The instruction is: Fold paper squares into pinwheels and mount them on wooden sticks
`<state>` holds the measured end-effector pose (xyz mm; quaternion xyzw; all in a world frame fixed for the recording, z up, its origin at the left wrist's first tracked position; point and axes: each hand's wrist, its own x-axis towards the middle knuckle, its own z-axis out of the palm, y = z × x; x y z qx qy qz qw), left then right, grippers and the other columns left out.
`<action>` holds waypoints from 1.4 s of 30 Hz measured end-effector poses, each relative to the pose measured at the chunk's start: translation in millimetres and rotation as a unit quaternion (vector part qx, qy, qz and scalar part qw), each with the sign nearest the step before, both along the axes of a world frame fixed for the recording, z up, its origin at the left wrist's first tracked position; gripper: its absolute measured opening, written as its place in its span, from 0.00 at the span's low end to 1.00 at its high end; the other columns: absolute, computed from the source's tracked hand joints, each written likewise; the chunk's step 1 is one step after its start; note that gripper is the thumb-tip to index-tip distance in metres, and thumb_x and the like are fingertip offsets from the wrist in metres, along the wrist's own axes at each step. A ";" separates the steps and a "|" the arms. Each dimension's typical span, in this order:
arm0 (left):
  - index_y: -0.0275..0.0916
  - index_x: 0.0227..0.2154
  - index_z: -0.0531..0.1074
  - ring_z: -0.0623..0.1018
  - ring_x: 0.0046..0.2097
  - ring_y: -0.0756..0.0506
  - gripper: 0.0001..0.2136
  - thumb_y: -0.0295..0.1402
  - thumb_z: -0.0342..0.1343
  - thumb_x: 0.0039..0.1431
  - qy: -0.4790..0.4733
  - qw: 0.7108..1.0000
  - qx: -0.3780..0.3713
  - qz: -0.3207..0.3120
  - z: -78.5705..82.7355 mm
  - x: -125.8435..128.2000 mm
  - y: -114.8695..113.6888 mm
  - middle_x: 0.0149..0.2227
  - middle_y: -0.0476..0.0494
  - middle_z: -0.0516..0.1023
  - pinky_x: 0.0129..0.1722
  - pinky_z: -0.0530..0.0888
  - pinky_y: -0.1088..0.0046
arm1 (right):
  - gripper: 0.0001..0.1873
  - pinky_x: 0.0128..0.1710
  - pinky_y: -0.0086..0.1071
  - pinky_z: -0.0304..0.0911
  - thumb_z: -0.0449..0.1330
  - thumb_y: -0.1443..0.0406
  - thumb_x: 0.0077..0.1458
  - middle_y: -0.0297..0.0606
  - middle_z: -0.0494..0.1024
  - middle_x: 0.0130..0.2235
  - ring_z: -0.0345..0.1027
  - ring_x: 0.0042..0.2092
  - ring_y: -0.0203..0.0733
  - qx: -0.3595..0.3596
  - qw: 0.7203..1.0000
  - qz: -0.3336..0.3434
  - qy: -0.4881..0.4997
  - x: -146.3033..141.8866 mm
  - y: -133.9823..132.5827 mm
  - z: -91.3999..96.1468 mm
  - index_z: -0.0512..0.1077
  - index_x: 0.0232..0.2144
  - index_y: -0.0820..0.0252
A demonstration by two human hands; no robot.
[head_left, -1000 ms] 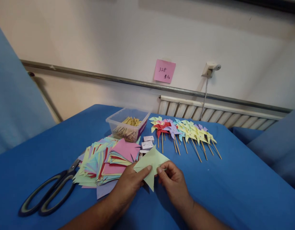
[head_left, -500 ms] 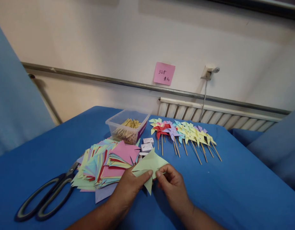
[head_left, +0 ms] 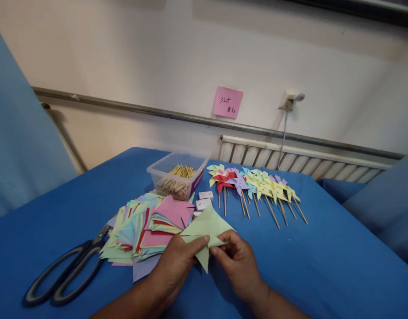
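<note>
Both my hands hold a light green cut paper square [head_left: 208, 227] just above the blue tablecloth near its front edge. My left hand [head_left: 176, 266] pinches the sheet's left side, thumb on top. My right hand [head_left: 236, 262] pinches a flap of the same sheet at its middle. A heap of cut coloured paper squares [head_left: 144, 226] lies directly left of the green sheet. Finished paper pinwheels on wooden sticks [head_left: 253, 186] lie in a row behind my right hand.
Large black-handled scissors [head_left: 63, 272] lie at the front left. A clear plastic box of wooden sticks [head_left: 177, 175] stands behind the paper heap, with small white boxes [head_left: 204, 200] beside it. A pink note [head_left: 227, 102] is stuck on the wall above a radiator [head_left: 303, 159].
My right fingers have shifted left along the green sheet toward my left thumb, and the paper's flap is folded in further. The view has shifted slightly.
</note>
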<state>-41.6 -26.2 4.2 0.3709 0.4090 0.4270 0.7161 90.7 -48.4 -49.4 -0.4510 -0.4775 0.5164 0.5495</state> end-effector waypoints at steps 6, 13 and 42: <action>0.36 0.41 0.74 0.76 0.39 0.43 0.15 0.30 0.59 0.49 0.015 0.999 0.044 -0.009 -4.4 -4.8 2.2 0.38 0.42 0.79 0.42 0.70 0.68 | 0.07 0.21 0.24 0.48 0.61 0.64 0.48 0.25 0.62 0.21 0.51 0.22 0.29 0.016 0.999 -0.002 -0.039 1.7 -0.4 4.3 0.66 0.26 0.60; 0.37 0.42 0.75 0.75 0.41 0.42 0.16 0.33 0.59 0.48 0.031 0.996 0.084 -0.008 -1.1 -5.5 2.2 0.38 0.44 0.79 0.43 0.68 0.69 | 0.06 0.25 0.25 0.54 0.62 0.64 0.47 0.30 0.66 0.27 0.58 0.26 0.31 0.062 0.995 -0.021 -0.072 2.6 -2.0 10.7 0.70 0.24 0.61; 0.36 0.22 0.74 0.70 0.24 0.49 0.06 0.31 0.54 0.45 0.332 0.909 0.194 -0.162 20.0 -11.2 -1.8 0.22 0.50 0.75 0.22 0.61 0.78 | 0.15 0.24 0.26 0.60 0.68 0.58 0.40 0.31 0.75 0.22 0.64 0.22 0.34 -0.057 0.996 0.055 0.050 6.4 -3.4 17.3 0.72 0.27 0.64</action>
